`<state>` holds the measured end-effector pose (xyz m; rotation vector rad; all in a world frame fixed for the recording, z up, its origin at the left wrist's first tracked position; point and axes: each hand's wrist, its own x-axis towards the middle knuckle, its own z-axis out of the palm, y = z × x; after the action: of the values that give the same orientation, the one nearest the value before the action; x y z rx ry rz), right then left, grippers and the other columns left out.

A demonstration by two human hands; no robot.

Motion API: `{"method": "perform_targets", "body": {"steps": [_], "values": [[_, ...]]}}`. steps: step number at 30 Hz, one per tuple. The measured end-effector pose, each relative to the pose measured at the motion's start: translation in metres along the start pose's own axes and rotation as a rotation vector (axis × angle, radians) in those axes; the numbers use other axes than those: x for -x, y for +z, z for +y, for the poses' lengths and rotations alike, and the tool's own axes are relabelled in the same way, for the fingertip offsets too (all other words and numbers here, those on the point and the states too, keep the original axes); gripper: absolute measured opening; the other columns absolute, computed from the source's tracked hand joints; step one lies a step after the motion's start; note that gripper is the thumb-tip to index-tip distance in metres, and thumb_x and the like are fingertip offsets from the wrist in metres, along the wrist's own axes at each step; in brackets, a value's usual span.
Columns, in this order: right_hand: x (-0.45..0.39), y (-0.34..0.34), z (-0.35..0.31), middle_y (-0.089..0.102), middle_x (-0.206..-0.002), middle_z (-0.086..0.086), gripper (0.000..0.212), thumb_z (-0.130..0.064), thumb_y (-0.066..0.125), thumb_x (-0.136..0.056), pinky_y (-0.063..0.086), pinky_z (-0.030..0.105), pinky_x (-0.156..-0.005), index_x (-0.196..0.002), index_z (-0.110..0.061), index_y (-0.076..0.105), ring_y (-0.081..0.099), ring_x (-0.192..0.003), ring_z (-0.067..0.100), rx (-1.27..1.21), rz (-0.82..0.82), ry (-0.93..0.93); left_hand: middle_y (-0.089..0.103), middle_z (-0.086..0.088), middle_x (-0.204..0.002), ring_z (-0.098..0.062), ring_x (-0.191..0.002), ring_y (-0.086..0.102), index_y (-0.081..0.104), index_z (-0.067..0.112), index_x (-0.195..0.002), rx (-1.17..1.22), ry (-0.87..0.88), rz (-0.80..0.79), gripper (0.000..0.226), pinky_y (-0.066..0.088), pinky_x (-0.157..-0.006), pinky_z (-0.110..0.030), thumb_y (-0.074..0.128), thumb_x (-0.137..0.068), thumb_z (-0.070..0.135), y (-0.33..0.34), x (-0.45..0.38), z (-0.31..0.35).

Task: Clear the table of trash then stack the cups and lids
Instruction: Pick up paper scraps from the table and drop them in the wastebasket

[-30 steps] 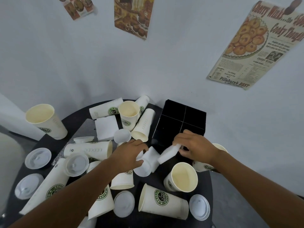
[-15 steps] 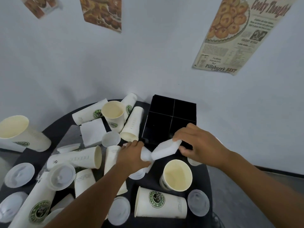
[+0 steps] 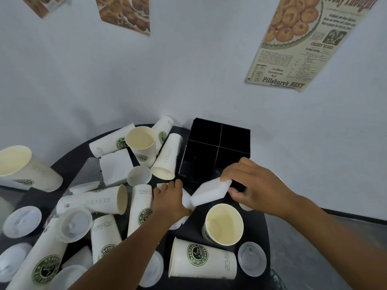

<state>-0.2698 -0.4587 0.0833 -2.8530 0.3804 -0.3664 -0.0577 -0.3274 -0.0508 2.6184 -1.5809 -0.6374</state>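
Note:
A round black table (image 3: 69, 160) is strewn with white paper cups bearing green logos, some upright (image 3: 223, 223), some lying (image 3: 202, 260), and clear plastic lids (image 3: 252, 258). My right hand (image 3: 254, 185) pinches a white folded napkin stack (image 3: 209, 192) just in front of the black four-compartment organizer (image 3: 217, 143). My left hand (image 3: 170, 197) grips another white paper piece (image 3: 186, 198) beside it, next to a lying cup (image 3: 141, 208). What lies under the left palm is hidden.
A white napkin (image 3: 115, 166) lies flat at the table's middle left beside a small lid (image 3: 139, 175). More lids (image 3: 22, 221) sit at the left edge. A pale wall with posters (image 3: 303, 40) rises close behind. Grey floor shows to the right.
The view has tilted slightly. My right hand has lifted the napkin stack a little toward the organizer's near edge; my left hand has shifted forward over the white piece.

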Motion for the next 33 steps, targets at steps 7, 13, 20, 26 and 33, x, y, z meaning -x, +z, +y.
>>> {"method": "perform_targets", "body": {"steps": [7,13,20,26,33], "values": [[-0.006,-0.012,-0.016,0.064,-0.106,-0.019,0.025,-0.030,0.059,-0.085,0.038,0.010,-0.058,-0.110,-0.030,0.061,0.050,-0.089,0.005,-0.012,0.042,0.017,0.068,0.008,-0.102,-0.015,-0.095,0.065,0.065,0.025,-0.109,0.455,0.031,0.028,0.033,0.056,-0.078,-0.035,0.077,-0.078,0.022,-0.021,0.011,-0.015],[-0.004,-0.030,-0.039,0.063,-0.111,-0.020,0.026,-0.034,0.059,-0.086,0.055,0.031,-0.059,-0.112,-0.032,0.061,0.057,-0.093,0.009,-0.043,0.123,0.054,0.067,0.011,-0.095,-0.007,-0.085,0.065,0.068,0.028,-0.102,0.760,0.021,0.127,0.032,0.058,-0.079,-0.028,0.084,-0.077,0.016,-0.067,0.045,-0.033],[0.017,-0.068,-0.089,0.062,-0.103,-0.025,0.031,-0.020,0.076,-0.080,0.044,0.013,-0.070,-0.108,-0.031,0.067,0.051,-0.086,-0.003,-0.062,0.264,0.219,0.073,0.015,-0.097,-0.002,-0.088,0.070,0.067,0.040,-0.096,0.904,0.082,0.286,0.033,0.054,-0.072,-0.015,0.088,-0.078,0.022,-0.139,0.103,-0.051],[0.077,-0.092,-0.137,0.063,-0.104,-0.024,0.034,-0.009,0.084,-0.079,0.037,0.003,-0.074,-0.107,-0.025,0.071,0.052,-0.087,-0.006,-0.041,0.374,0.365,0.074,0.009,-0.100,-0.005,-0.091,0.069,0.069,0.035,-0.098,1.001,0.312,0.289,0.034,0.059,-0.075,-0.019,0.087,-0.079,0.013,-0.180,0.146,-0.012],[0.185,-0.096,-0.163,0.063,-0.104,-0.025,0.034,-0.010,0.084,-0.079,0.038,0.006,-0.074,-0.106,-0.025,0.071,0.053,-0.085,-0.001,0.012,0.469,0.576,0.071,0.015,-0.098,-0.002,-0.087,0.068,0.068,0.032,-0.101,0.875,0.608,0.116,0.037,0.058,-0.071,-0.018,0.085,-0.080,0.008,-0.173,0.188,0.068]]}}
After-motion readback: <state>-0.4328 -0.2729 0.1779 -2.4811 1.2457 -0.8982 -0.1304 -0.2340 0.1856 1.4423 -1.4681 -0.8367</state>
